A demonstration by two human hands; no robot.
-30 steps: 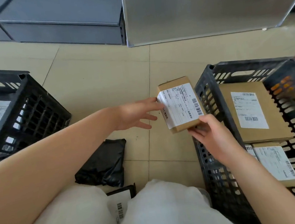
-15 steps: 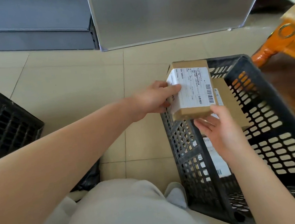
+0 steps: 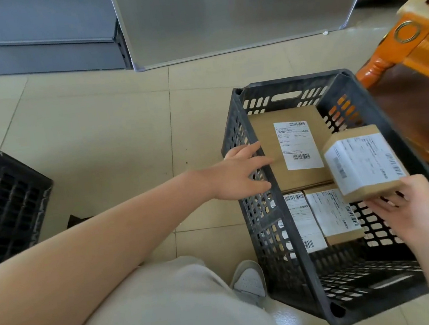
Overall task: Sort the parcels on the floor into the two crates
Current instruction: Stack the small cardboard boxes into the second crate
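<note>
A small brown cardboard parcel (image 3: 364,160) with a white label hangs over the right black crate (image 3: 276,235), held from below by my right hand (image 3: 409,208). My left hand (image 3: 239,172) is off the parcel, fingers spread over the crate's left rim. Inside the crate lie a larger flat brown box (image 3: 284,126) at the far end and two smaller labelled parcels (image 3: 333,215) nearer me. The left black crate (image 3: 1,196) shows only its corner at the left edge.
An orange wooden furniture piece (image 3: 416,56) stands right behind the right crate. A grey metal panel (image 3: 230,12) and shelving base close off the far side. A black bag corner (image 3: 76,219) peeks past my forearm. My knee and shoe (image 3: 249,282) are beside the crate.
The parcel has moved right, from above the crate's left rim to over its right side. My left hand has let go of it; only my right hand holds it now.
</note>
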